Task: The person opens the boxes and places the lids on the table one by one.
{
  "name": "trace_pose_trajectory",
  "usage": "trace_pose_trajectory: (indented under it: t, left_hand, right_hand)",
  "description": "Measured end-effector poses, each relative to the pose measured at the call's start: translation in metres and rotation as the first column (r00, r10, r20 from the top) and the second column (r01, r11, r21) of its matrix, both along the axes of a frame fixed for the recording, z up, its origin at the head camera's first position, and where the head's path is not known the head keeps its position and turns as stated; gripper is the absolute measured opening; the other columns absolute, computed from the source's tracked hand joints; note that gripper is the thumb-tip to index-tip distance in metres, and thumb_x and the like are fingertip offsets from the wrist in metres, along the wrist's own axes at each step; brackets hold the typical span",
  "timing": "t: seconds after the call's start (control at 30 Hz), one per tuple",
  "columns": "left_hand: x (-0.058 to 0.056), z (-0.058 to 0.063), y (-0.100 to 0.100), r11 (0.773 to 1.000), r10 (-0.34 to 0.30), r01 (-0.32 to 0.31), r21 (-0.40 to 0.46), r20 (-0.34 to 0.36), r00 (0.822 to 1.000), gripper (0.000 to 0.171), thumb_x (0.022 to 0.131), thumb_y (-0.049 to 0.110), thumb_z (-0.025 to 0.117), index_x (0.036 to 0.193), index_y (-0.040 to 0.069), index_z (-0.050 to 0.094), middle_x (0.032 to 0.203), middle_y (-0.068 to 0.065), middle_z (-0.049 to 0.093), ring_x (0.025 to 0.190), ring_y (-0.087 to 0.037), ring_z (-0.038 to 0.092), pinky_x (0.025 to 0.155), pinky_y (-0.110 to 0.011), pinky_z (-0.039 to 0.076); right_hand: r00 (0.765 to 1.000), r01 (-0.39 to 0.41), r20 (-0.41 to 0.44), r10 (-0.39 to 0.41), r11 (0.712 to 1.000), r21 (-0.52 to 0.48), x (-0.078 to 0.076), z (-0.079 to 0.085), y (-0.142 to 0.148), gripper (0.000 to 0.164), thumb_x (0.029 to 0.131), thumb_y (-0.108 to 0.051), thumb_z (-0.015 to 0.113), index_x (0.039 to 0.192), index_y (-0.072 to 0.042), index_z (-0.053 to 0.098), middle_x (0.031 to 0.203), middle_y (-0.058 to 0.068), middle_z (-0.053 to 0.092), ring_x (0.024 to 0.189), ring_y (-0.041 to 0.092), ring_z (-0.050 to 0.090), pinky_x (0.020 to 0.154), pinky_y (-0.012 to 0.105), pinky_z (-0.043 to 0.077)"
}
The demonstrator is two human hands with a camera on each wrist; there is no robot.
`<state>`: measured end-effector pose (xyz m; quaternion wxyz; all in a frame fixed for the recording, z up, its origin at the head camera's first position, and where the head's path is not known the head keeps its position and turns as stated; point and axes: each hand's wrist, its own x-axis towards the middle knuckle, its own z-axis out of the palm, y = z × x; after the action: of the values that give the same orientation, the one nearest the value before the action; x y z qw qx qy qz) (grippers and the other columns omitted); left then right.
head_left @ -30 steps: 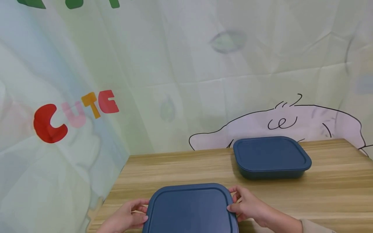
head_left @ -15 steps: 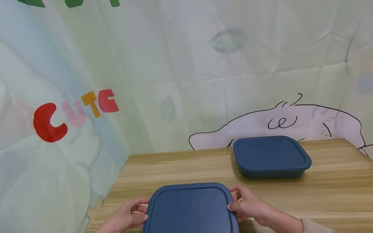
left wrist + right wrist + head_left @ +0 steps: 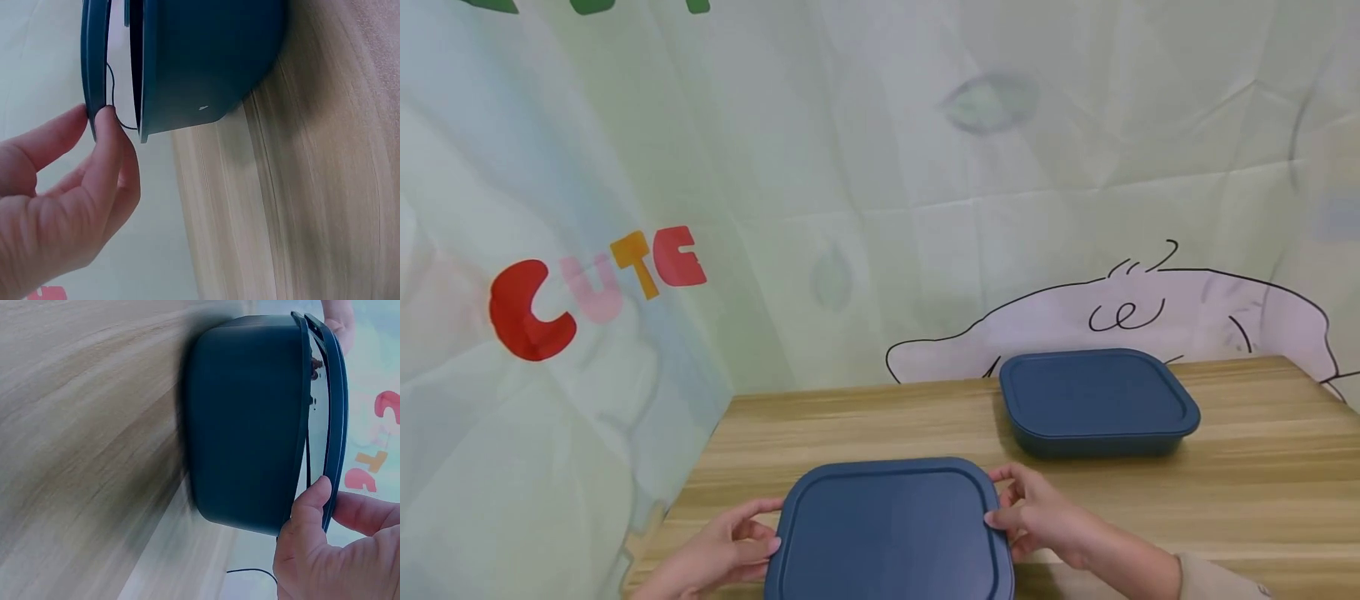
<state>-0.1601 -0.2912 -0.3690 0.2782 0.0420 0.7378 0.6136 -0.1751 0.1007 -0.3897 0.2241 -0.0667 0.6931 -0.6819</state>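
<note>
Both hands pinch a dark blue rectangular lid point(image 3: 891, 533) by its opposite sides. My left hand point(image 3: 722, 546) holds the left edge between thumb and fingers, also plain in the left wrist view. On the right edge, my right hand point(image 3: 1045, 517) has its thumb on top and fingers below. Under the lid stands a deep dark blue box point(image 3: 250, 419), which the lid hides in the head view. A gap shows between the lid and the box's rim in both wrist views; in the right wrist view it widens toward my right hand. The box's contents are hidden.
A second dark blue lidded box point(image 3: 1097, 396) stands at the back right of the wood-grain table point(image 3: 850, 425). A printed cloth backdrop point(image 3: 820, 167) hangs directly behind the table and along its left side.
The lid and both hands have risen slightly in the head view during the last half second. Before that they barely moved. The second box stays in place.
</note>
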Motion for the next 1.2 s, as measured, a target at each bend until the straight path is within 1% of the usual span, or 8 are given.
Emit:
trace_pose_trajectory:
  t: [0.13,0.2,0.37,0.47,0.7,0.93,1.2]
  left_hand:
    - [-0.001,0.002,0.0,1.0,0.008,-0.009,0.011,0.008,1.0,0.069,0.09,0.011,0.062,0.141,-0.009,0.021,0.089,-0.004,0.055,0.08,-0.015,0.06,0.075,-0.03,0.052]
    - [-0.002,0.002,0.0,1.0,0.001,-0.002,0.022,0.015,1.0,0.07,0.09,0.011,0.062,0.142,-0.009,0.02,0.09,-0.005,0.055,0.081,-0.015,0.06,0.076,-0.031,0.052]
    - [-0.004,0.0,-0.001,0.996,-0.031,0.027,0.091,0.051,0.998,0.074,0.09,0.009,0.062,0.144,-0.007,0.014,0.094,-0.005,0.056,0.086,-0.016,0.061,0.081,-0.033,0.052]
    - [-0.006,0.0,-0.003,0.991,-0.042,0.034,0.128,0.066,0.997,0.074,0.09,0.008,0.061,0.145,-0.005,0.014,0.097,-0.005,0.058,0.088,-0.016,0.061,0.082,-0.033,0.051]
    - [-0.011,0.001,-0.008,0.983,-0.097,0.084,0.161,0.075,0.992,0.079,0.09,0.005,0.06,0.146,-0.004,0.006,0.106,-0.008,0.056,0.094,-0.019,0.061,0.086,-0.037,0.05]
    - [-0.014,0.002,-0.014,0.968,-0.137,0.111,0.226,0.104,0.985,0.079,0.09,-0.001,0.057,0.149,0.003,0.004,0.109,-0.008,0.054,0.098,-0.02,0.061,0.087,-0.038,0.049]
    - [-0.016,0.003,-0.014,0.962,-0.134,0.111,0.251,0.076,0.988,0.08,0.088,-0.002,0.058,0.149,0.003,0.007,0.106,-0.008,0.055,0.093,-0.016,0.062,0.084,-0.035,0.051]
  right_hand:
    - [1.0,-0.006,0.012,0.006,1.0,-0.012,-0.003,0.003,0.001,0.055,0.085,0.0,0.062,0.129,0.007,0.029,0.081,0.007,0.042,0.059,0.014,0.047,0.048,0.023,0.046]
    - [1.0,-0.015,0.02,0.015,1.0,-0.019,-0.004,0.004,0.003,0.056,0.086,-0.001,0.062,0.13,0.006,0.028,0.08,0.006,0.042,0.059,0.014,0.046,0.049,0.023,0.046]
    - [0.998,-0.035,0.045,0.037,0.999,-0.035,-0.005,0.005,0.007,0.057,0.087,-0.007,0.063,0.13,0.004,0.027,0.078,0.005,0.045,0.061,0.013,0.045,0.052,0.023,0.046]
    - [0.998,-0.04,0.049,0.042,0.998,-0.041,-0.007,0.006,0.007,0.058,0.088,-0.009,0.063,0.131,0.004,0.026,0.077,0.005,0.047,0.061,0.012,0.045,0.052,0.022,0.046]
    - [0.998,-0.045,0.046,0.048,0.998,-0.053,-0.013,0.009,0.007,0.061,0.088,-0.01,0.064,0.134,0.002,0.025,0.079,0.006,0.051,0.061,0.012,0.048,0.052,0.022,0.048]
    - [0.998,-0.053,0.038,0.056,0.996,-0.067,-0.017,0.011,0.007,0.061,0.088,-0.01,0.063,0.133,0.002,0.024,0.08,0.008,0.054,0.061,0.012,0.051,0.053,0.022,0.047]
    - [0.998,-0.056,0.025,0.058,0.997,-0.062,-0.022,0.014,0.007,0.06,0.088,-0.01,0.063,0.133,0.002,0.025,0.082,0.008,0.056,0.061,0.012,0.052,0.053,0.022,0.047]
